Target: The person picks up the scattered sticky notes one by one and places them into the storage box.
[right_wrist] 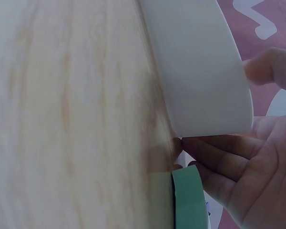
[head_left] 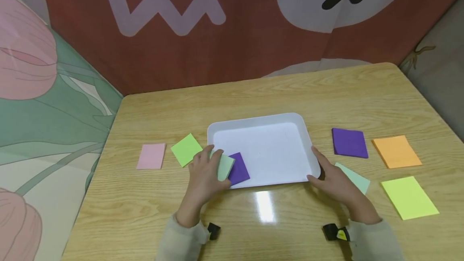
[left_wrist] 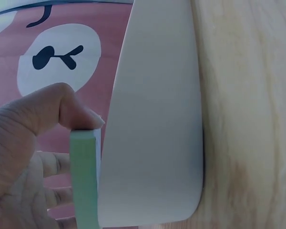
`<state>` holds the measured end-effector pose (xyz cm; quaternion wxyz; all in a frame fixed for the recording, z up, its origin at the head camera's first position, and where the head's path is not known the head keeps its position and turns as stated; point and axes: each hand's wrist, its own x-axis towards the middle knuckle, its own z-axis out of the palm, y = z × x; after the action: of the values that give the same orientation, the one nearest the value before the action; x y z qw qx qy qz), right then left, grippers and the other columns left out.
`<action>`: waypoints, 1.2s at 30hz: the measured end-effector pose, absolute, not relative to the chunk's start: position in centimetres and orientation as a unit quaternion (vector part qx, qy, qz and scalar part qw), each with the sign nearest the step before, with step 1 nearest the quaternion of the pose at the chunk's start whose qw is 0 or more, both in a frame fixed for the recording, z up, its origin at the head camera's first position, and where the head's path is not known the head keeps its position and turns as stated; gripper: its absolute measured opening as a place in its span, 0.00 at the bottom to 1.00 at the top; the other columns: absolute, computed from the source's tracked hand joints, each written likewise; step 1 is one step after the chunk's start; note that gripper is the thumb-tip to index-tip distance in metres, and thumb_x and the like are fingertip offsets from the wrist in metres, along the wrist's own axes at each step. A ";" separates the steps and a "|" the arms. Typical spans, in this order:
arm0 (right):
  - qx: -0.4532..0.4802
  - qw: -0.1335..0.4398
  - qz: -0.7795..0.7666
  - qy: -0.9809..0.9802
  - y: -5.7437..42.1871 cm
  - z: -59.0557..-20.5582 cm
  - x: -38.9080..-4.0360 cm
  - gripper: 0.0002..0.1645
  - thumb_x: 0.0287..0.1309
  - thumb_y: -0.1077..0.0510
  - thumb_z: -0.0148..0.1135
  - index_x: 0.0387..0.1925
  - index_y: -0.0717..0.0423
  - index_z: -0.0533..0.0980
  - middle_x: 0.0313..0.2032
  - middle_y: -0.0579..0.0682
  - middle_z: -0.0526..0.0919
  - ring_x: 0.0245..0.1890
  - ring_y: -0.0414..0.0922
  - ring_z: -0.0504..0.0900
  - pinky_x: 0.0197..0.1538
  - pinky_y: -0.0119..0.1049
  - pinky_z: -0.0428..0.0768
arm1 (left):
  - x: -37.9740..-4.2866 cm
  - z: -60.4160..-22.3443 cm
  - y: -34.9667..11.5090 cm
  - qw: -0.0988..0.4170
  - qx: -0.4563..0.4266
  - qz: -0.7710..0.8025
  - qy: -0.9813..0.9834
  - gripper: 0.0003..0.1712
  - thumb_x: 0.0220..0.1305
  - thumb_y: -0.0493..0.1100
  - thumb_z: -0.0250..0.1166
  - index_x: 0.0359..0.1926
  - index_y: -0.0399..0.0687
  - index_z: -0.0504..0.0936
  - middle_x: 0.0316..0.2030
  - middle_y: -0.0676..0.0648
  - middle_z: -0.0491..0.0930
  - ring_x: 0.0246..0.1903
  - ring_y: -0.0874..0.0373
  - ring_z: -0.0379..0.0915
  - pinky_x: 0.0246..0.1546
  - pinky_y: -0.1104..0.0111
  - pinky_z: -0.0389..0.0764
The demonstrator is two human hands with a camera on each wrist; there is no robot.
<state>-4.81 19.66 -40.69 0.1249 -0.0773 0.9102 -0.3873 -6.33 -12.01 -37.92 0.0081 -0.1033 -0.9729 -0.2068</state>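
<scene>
My left hand [head_left: 204,174] grips a mint green pad of sticky notes [head_left: 225,167] between thumb and fingers, over the left end of a white tray [head_left: 268,148]. Inside the tray, partly covered by the mint pad, lies a purple pad [head_left: 239,169]. Seen from the left wrist, the held mint pad [left_wrist: 84,176] is upright against the tray's outer wall [left_wrist: 152,119]. My right hand [head_left: 335,182] holds the tray's right end near the front corner. In the right wrist view its thumb [right_wrist: 271,69] touches the rim, with the fingers round the tray's end.
Left of the tray lie a pink pad [head_left: 151,156] and a bright green pad [head_left: 186,150]. Right of it are a purple pad [head_left: 350,143], an orange pad [head_left: 397,152], a yellow-green pad [head_left: 409,197] and another mint pad [head_left: 357,178], partly behind my right hand.
</scene>
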 end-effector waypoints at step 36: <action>-0.077 0.114 -0.395 0.909 19.6 -40.8 -4.7 0.48 0.50 0.55 0.57 0.64 0.63 0.40 0.59 0.71 0.50 0.55 0.66 0.54 0.52 0.56 0.57 | -7.6 -38.4 -9.1 -0.015 -0.179 -0.174 -0.968 0.44 0.25 0.48 0.69 0.53 0.50 0.69 0.57 0.43 0.58 0.52 0.44 0.53 0.43 0.56 0.59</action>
<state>-4.69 19.62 -40.80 0.1136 -0.0766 0.9085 -0.3947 -7.60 -9.14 -38.44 -0.0155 -0.1792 -0.9682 -0.1740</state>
